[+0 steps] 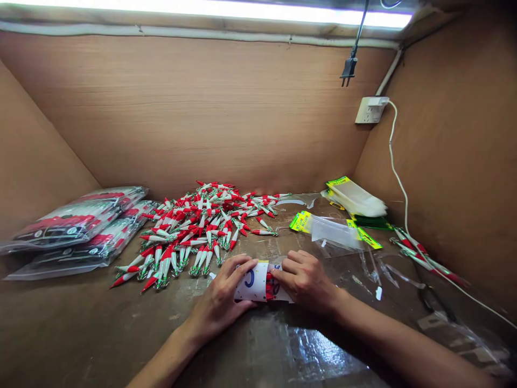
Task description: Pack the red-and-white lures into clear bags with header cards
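Note:
Near the front middle of the table, a white printed card (251,284) with blue lettering is bent around some red-tipped squid jigs (270,285). My left hand (223,288) is wrapped around the card's left part, fingers on top and thumb along the near edge. At its right end, my right hand (302,277) has its fingers curled in against the card and the red tips; its fingertips are partly hidden. Just beyond my left hand spreads a large loose pile of red-and-white squid jigs (197,226) with green hooked ends.
Clear bags packed with jigs (76,221) are stacked at the left. Yellow-headed plastic sleeves (351,196) lie at the back right, with more sleeves (333,229) closer in. A few jigs (428,256) and a white cable (398,172) run along the right wall. A black plug (349,68) hangs above.

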Available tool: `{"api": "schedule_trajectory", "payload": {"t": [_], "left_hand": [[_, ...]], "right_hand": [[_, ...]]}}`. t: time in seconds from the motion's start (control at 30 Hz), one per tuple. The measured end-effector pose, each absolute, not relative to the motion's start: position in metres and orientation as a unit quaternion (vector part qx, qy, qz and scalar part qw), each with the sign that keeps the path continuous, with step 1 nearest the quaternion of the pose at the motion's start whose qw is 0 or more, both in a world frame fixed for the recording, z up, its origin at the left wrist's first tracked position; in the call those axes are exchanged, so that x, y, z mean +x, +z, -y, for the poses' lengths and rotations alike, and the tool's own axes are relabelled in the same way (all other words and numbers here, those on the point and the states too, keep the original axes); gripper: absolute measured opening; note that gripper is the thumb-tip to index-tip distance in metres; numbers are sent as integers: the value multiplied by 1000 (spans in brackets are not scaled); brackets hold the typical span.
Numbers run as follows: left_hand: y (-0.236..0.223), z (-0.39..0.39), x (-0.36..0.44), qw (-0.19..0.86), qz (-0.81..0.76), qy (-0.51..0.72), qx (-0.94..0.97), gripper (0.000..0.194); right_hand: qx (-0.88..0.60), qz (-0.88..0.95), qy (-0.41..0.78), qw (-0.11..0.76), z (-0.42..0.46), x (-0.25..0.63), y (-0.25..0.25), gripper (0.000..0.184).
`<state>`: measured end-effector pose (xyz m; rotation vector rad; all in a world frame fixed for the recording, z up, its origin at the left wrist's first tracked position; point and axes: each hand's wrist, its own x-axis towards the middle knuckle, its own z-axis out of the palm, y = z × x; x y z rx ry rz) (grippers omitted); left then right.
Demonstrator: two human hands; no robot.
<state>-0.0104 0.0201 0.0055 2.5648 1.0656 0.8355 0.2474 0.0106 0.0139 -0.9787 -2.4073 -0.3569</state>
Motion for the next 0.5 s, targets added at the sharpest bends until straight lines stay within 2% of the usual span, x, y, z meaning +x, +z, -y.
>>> {"api": "schedule_trajectory", "payload": {"t": [0.2, 0.27, 0.4, 0.5], "left_hand": [[4, -23, -13, 148, -374, 270, 875, 89], [1, -25, -14, 159, -379, 272, 870, 89], [1, -27, -17, 178, -382, 280, 862, 90], [3, -25, -18, 190, -380, 281, 861, 91]], "right_hand": [[-381, 891, -77, 235, -11, 243, 10, 19], [-374, 899, -10, 226, -13, 249, 11, 16], [-359, 882, 148, 265, -34, 265, 21, 26], [-424, 857, 117, 270, -70, 259, 32, 23]]}}
